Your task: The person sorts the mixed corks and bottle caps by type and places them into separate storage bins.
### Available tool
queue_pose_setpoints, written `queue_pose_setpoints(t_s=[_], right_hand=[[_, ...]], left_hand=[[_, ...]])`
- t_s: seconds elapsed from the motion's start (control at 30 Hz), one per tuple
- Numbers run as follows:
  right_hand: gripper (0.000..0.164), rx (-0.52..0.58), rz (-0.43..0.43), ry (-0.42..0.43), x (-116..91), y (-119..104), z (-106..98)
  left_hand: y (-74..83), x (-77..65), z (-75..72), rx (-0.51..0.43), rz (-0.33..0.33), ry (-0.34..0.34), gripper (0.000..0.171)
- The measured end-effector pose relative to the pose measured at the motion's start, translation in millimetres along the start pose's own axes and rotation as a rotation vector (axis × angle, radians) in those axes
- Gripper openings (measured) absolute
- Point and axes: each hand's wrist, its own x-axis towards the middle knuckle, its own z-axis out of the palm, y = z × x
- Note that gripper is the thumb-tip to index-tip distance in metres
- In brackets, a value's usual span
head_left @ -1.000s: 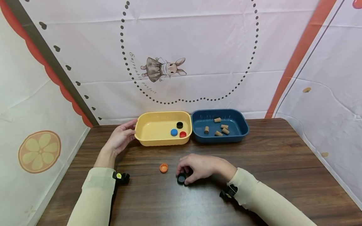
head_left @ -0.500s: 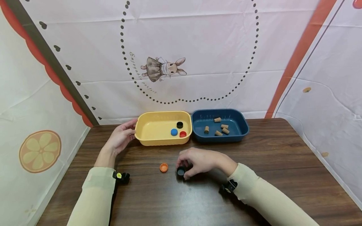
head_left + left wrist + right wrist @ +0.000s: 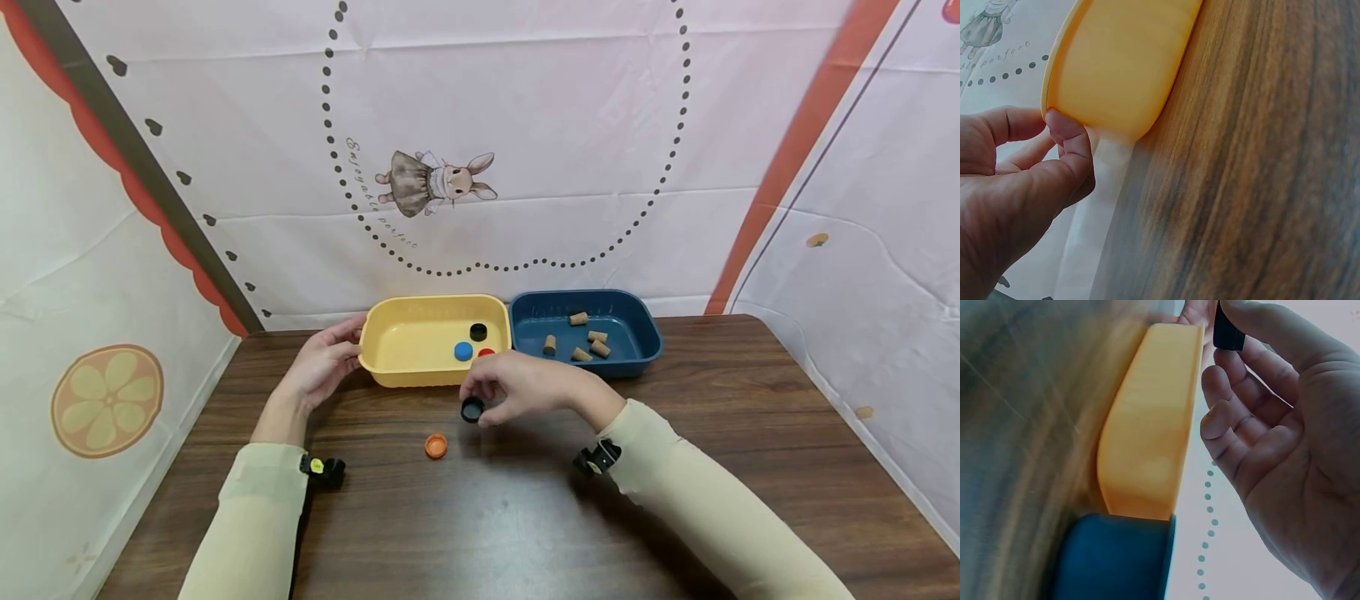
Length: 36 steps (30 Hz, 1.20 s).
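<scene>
Between thumb and fingers, my right hand (image 3: 525,385) pinches a black bottle cap (image 3: 472,409), lifted off the table in front of the yellow tray (image 3: 390,377). The right wrist view shows the same cap (image 3: 1228,332) at the fingertips. My left hand (image 3: 321,364) holds the left end of the yellow tray, its thumb and fingers pinching the rim in the left wrist view. Inside that tray lie another black cap (image 3: 478,332), a blue cap (image 3: 463,351) and a red cap (image 3: 486,352), the red one partly hidden by my right hand. An orange cap (image 3: 436,445) lies on the table.
A dark blue tray (image 3: 649,343) holding several corks (image 3: 600,348) stands against the yellow tray's right end. Behind both trays hangs a printed cloth (image 3: 570,167) along the back edge of the wooden table (image 3: 720,433).
My right hand has lifted the black cap from the table and carried it away from me, toward the yellow tray. The left hand stays at the tray's end.
</scene>
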Motion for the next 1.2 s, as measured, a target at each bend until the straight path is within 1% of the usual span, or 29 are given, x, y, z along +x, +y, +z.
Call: queue_pose_setpoints(t_s=[0.17,0.37,0.47,0.63,0.9,1.2], right_hand=[[0.033,-0.02,0.018,0.019,11,2,-10],[0.033,-0.027,0.011,0.043,24,7,-20],[0.035,-0.023,0.032,0.067,28,10,-24],[0.035,-0.02,0.066,0.102,37,17,-28],[0.034,-0.033,0.05,0.108,52,22,-34],[0.034,-0.049,0.116,0.116,69,31,-35]], left_hand=[[0.2,0.0,0.2,-0.001,0.002,0.002,0.063],[0.1,0.4,0.5,0.014,0.001,0.005,0.063],[0.0,1.0,0.4,0.016,0.0,0.006,0.063],[-0.3,1.4,0.0,0.018,0.0,0.01,0.063],[-0.6,0.2,-0.4,0.018,0.002,0.015,0.063],[-0.7,-0.3,-0.6,0.02,0.0,0.012,0.063]])
